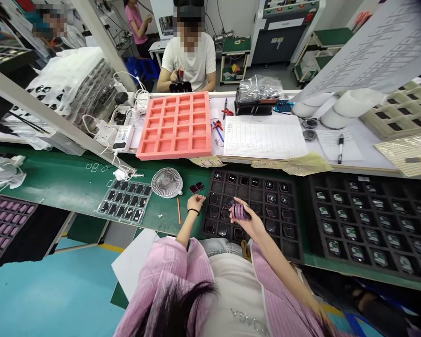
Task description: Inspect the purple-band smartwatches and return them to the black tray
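My right hand (251,221) is closed around a short stack of purple watch cases (239,211), held above a black foam tray (215,239). Many of that tray's pockets hold dark square watch faces, a few of them lit. To the left of the tray, my left hand (195,203) is low over the green bench, its fingers loosely apart and nothing visible in them. Just beyond its fingertips lie two dark watch cases (197,187) with reddish-purple rims.
A round white fan (167,182), an orange pen (178,210) and a clear blister tray (126,200) are on the left. Another black tray (368,220) with green circuit boards stands right. A pink foam tray (175,125) rests on the shelf; a co-worker (192,56) sits behind it.
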Available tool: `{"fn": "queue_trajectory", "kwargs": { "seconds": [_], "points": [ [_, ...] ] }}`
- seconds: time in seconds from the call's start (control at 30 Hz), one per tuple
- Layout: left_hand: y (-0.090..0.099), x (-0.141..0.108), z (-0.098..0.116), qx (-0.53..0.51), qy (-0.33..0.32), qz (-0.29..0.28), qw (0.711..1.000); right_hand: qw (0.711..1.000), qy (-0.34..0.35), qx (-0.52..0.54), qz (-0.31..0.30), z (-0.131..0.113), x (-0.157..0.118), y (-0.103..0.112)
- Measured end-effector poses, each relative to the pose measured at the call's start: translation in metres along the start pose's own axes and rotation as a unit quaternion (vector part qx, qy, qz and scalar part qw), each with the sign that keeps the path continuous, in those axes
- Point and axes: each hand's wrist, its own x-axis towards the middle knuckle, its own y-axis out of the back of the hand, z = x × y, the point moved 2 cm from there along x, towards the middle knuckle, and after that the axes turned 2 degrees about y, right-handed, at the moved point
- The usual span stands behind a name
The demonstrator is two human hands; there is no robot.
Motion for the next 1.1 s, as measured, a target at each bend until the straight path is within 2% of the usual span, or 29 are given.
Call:
{"fn": "queue_trajectory", "kwargs": {
  "seconds": [0.13, 0.23, 0.3, 0.43, 0.6, 0.73, 0.83, 0.9, 0.97, 1.03, 1.1],
  "points": [
    [0.008, -0.035, 0.036, -0.145, -0.075, -0.015, 0.987, 0.998, 0.067, 0.017, 0.003, -0.014, -0.003, -0.012],
    [0.013, -0.06, 0.063, -0.326, -0.124, -0.05, 0.936, 0.996, 0.089, 0.005, 0.014, -0.022, -0.005, -0.019],
    [0.017, -0.07, 0.076, -0.403, -0.13, -0.069, 0.903, 0.995, 0.098, -0.016, 0.026, -0.025, -0.007, -0.021],
    [0.024, -0.074, 0.09, -0.411, -0.119, -0.074, 0.901, 0.991, 0.113, -0.057, 0.038, -0.03, -0.012, -0.022],
    [0.024, -0.071, 0.093, -0.404, -0.106, -0.069, 0.906, 0.988, 0.134, -0.074, 0.038, -0.034, -0.016, -0.023],
    [0.024, -0.072, 0.096, -0.375, -0.124, -0.068, 0.916, 0.984, 0.136, -0.114, 0.013, -0.034, -0.017, -0.022],
    [0.032, -0.072, 0.096, -0.329, -0.147, -0.069, 0.93, 0.979, 0.138, -0.147, -0.011, -0.032, -0.017, -0.02],
    [0.04, -0.07, 0.096, -0.308, -0.169, -0.112, 0.929, 0.982, 0.126, -0.139, -0.035, -0.033, -0.018, -0.019],
    [0.047, -0.068, 0.096, -0.31, -0.185, -0.198, 0.911, 0.986, 0.094, -0.113, -0.074, -0.033, -0.02, -0.019],
    [0.051, -0.067, 0.096, -0.328, -0.171, -0.286, 0.884, 0.988, 0.063, -0.086, -0.111, -0.034, -0.023, -0.021],
    [0.05, -0.068, 0.095, -0.348, -0.133, -0.35, 0.86, 0.989, 0.05, -0.064, -0.122, -0.035, -0.026, -0.024]
  ]
}}
